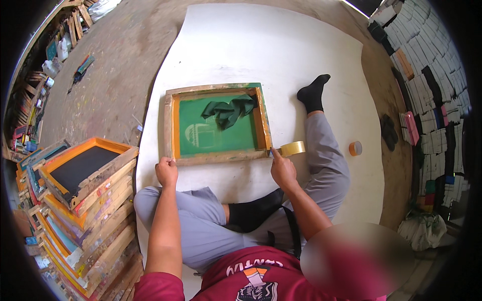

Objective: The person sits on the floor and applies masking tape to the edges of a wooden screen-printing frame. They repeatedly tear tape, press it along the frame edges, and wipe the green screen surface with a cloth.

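Note:
A wooden screen printing frame [169,125] with green mesh lies on the white sheet before me. A crumpled dark green cloth [228,111] rests inside it, toward the far right. My left hand [166,171] is closed at the frame's near left corner, thumb and fingers pinched against the wood. At the near right corner is my right hand [284,170], its index finger stretched along the wood and the other fingers curled. A roll of yellowish clear packing tape [292,148] sits against that hand; the curled fingers partly hide how it is held.
Stacked wooden screen frames [95,160] rise close to my left arm. Another tape roll [355,148] lies on the white sheet [266,45], right of my outstretched leg. Dark sandals [388,132] are at the sheet's right, near stacked bundles [427,60]. Shelves with containers stand far left.

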A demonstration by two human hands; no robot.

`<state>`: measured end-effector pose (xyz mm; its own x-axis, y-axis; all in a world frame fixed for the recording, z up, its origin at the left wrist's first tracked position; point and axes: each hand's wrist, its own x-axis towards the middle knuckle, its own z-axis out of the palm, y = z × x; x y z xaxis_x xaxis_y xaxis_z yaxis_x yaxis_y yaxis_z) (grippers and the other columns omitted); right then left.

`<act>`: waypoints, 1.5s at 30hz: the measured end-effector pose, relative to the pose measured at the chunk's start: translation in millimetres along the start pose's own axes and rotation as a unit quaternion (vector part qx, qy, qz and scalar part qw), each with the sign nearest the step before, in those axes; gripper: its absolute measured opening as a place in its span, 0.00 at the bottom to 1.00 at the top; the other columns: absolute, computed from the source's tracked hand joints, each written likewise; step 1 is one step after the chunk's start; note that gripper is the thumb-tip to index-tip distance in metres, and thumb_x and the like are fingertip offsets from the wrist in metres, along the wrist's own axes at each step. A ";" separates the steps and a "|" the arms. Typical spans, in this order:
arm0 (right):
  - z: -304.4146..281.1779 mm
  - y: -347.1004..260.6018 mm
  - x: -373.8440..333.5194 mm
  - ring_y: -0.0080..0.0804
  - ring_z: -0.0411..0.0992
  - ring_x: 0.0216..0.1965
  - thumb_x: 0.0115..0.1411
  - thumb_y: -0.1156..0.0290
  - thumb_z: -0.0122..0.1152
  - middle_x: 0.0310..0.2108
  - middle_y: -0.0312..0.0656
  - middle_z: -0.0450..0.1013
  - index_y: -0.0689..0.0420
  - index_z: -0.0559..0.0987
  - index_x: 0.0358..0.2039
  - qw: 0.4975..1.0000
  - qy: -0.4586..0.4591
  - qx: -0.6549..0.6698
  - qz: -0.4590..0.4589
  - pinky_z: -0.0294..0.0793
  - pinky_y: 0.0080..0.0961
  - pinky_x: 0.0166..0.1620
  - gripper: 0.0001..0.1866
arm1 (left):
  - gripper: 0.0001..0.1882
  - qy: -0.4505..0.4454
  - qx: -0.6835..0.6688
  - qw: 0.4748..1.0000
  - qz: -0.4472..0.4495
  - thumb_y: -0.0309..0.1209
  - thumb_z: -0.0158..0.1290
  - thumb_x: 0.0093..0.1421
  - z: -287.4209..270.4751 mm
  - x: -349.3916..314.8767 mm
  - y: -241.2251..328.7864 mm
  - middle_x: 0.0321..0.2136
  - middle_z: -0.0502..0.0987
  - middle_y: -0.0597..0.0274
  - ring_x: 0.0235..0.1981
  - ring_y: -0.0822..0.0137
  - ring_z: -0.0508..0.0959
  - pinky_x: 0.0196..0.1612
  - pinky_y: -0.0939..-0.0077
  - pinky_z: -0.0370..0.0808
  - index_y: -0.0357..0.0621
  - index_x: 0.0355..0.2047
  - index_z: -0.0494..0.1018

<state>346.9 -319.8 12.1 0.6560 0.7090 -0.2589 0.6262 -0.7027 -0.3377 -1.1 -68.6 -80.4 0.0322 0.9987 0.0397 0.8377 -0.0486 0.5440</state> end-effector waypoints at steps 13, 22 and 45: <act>21.0 2.2 -38.4 0.65 0.81 0.36 0.67 0.71 0.53 0.32 0.62 0.81 0.47 0.70 0.72 1.000 0.010 -0.025 0.003 0.79 0.61 0.43 0.31 | 0.09 -0.008 -0.010 1.000 -0.010 0.34 0.67 0.61 -2.7 2.1 2.8 0.29 0.85 0.49 0.35 0.43 0.84 0.41 0.48 0.79 0.42 0.30 0.81; 14.3 13.1 -54.7 0.65 0.81 0.39 0.68 0.68 0.59 0.37 0.60 0.82 0.46 0.70 0.70 1.000 0.003 0.001 0.005 0.78 0.60 0.46 0.29 | 0.09 -0.011 -0.017 0.999 -0.027 0.34 0.67 0.61 -2.0 2.1 -0.6 0.29 0.86 0.48 0.36 0.44 0.85 0.41 0.50 0.80 0.42 0.31 0.81; -126.4 114.8 104.5 0.51 0.82 0.39 0.53 0.46 0.77 0.34 0.50 0.84 0.53 0.88 0.41 0.991 -0.116 -0.034 -0.065 0.78 0.43 0.43 0.25 | 0.10 0.008 -0.044 0.999 0.014 0.31 0.68 0.61 -3.8 3.6 -11.7 0.26 0.85 0.49 0.28 0.50 0.85 0.36 0.58 0.80 0.38 0.31 0.80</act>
<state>540.6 -333.8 60.7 0.4590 0.7826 -0.4206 0.7308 -0.6018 -0.3221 -12.9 -64.5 -83.4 0.0462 0.9965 0.0691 0.7855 -0.0790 0.6138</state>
